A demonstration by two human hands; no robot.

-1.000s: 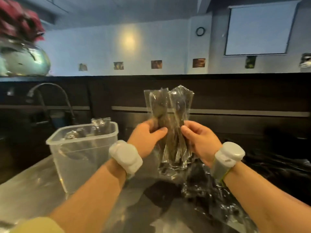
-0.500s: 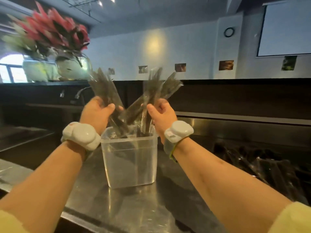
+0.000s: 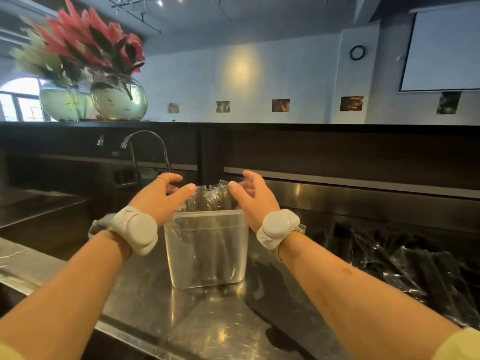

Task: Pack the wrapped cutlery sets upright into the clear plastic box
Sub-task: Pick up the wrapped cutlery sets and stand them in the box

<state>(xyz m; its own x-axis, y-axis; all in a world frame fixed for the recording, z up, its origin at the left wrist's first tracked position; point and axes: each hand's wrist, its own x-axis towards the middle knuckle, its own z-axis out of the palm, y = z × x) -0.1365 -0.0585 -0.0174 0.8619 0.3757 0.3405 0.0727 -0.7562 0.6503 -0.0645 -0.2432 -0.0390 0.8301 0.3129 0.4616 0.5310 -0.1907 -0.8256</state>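
Two hands are up at the top of the clear plastic box (image 3: 207, 255). The left hand (image 3: 161, 198) is on the left side of the box and the right hand (image 3: 255, 201) is on the right side. Both hands are spread wide, with the fingers apart and not curled round anything. The wrapped cutlery sets (image 3: 210, 198) stand upright inside the box, between the two hands. Their shiny tops stick up over the rim. Each thumb is right at the wrappers, but I cannot tell if it touches them. Each wrist has a white band (image 3: 137, 232) on it.

The box stands on a shiny metal tabletop (image 3: 207, 320). On the right side of the tabletop lies a pile of more wrapped sets (image 3: 415, 268), well apart from the box. Behind the box is a curved tap (image 3: 145, 141). Higher up, on a dark ledge, stand two round glass bowls (image 3: 119, 100) with red flowers. The far wall has small pictures (image 3: 351, 103), a round clock (image 3: 357, 52) and a big white screen (image 3: 441, 53).
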